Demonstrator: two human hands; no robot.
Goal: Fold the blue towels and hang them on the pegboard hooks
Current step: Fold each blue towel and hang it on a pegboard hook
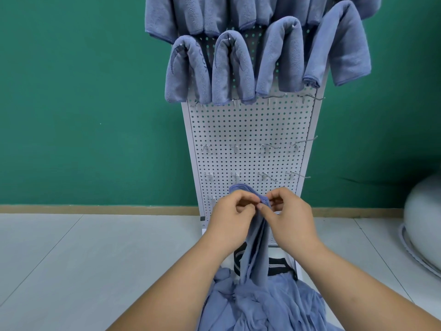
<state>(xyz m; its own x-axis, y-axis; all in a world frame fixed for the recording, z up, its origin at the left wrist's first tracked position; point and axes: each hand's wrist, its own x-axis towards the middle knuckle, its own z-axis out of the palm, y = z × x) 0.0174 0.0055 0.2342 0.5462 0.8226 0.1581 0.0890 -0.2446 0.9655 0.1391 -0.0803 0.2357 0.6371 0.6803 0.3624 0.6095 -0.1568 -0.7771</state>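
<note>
I saw the left hand (230, 212) and right hand (291, 215) close together before the pegboard (248, 130), fingers (244, 195) of both clamped on 1 blue towel (256, 244).

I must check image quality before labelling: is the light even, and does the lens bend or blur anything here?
Head view: soft, even light, no glare on the pegboard; the wide-angle lens makes the pegboard flare wider toward the top; the left hand and right hand pinching the blue towel are fairly sharp; the pale round object at the right edge is blurred.
</note>
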